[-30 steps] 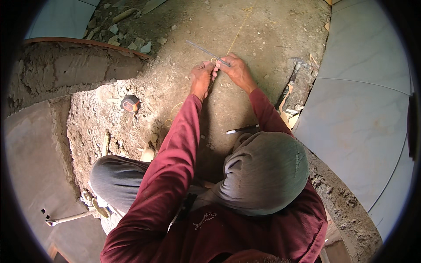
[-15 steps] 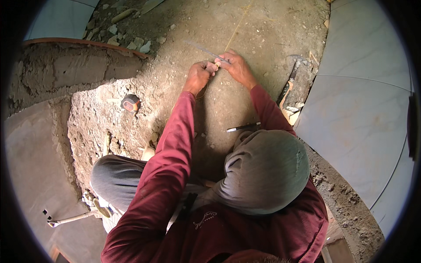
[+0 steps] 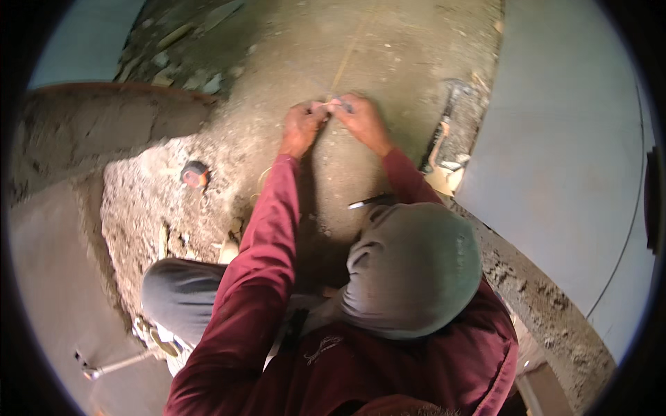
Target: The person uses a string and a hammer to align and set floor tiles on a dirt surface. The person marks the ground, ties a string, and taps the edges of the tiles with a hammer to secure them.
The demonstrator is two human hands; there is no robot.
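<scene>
My left hand [image 3: 303, 126] and my right hand [image 3: 362, 125] meet over the dirt floor, fingertips pinched close together. Both pinch a thin yellow string [image 3: 343, 66], which runs away from them along the ground. Its loose end curls beside my left forearm. A thin grey rod is also in my right fingers, blurred and hard to make out. Between my knees and my right forearm lies a dark pen [image 3: 368, 202] with a white tip. Left of my left forearm a black and orange tape measure [image 3: 195, 175] rests on the rough ground.
A hammer [image 3: 444, 118] lies on the right beside large grey tiles [image 3: 555, 173]. Another hammer [image 3: 114, 365] is at lower left, on smooth cement. A low mortar edge [image 3: 118, 121] borders the far left, with stone rubble [image 3: 180, 73] behind it.
The view has shifted slightly, so my hands appear a little lower and further left. My fingers have drawn together on the string, and the grey rod has turned and blurred.
</scene>
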